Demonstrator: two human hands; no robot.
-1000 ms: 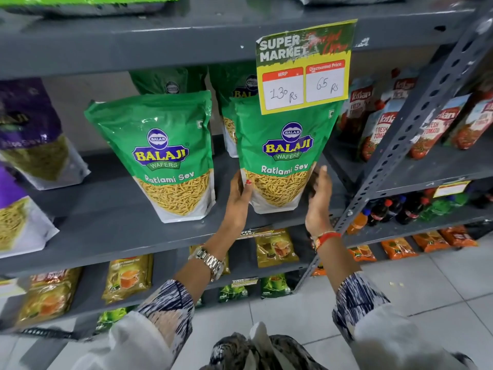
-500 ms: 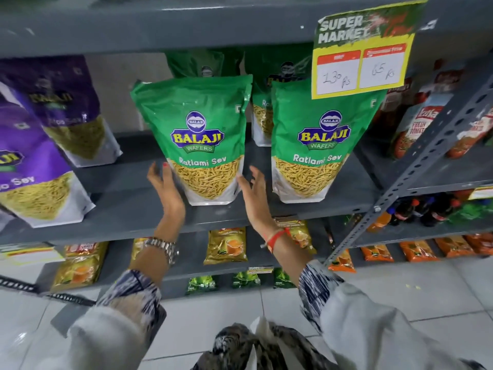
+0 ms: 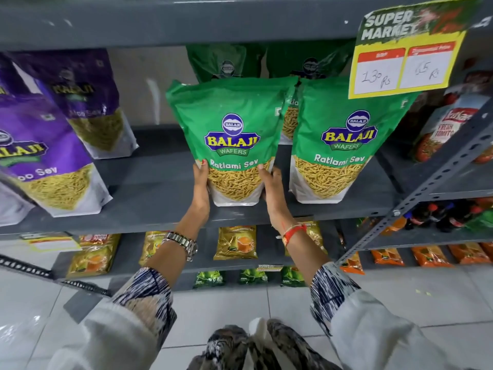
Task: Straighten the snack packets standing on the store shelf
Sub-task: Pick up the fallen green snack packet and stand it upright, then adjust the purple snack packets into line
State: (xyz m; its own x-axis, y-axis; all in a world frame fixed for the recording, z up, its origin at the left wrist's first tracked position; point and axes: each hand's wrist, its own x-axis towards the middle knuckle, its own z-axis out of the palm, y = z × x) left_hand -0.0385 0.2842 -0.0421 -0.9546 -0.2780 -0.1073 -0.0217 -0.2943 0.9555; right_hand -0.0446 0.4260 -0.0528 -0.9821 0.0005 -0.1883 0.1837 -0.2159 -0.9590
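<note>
Green packet [image 3: 231, 134] clasped at lower edges — left hand [image 3: 200, 188], right hand [image 3: 272, 190] — bare shelf [image 3: 149, 188] leftward.

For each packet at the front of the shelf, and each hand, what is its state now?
Left green packet: upright, held at both lower sides.
Right green packet: upright, untouched.
Purple packets: leaning, untouched.
Left hand: grip on the left green packet.
Right hand: grip on the same packet.

Single head-worn view, looking forward and down, close to the shelf [image 3: 160, 214], floor below
</note>
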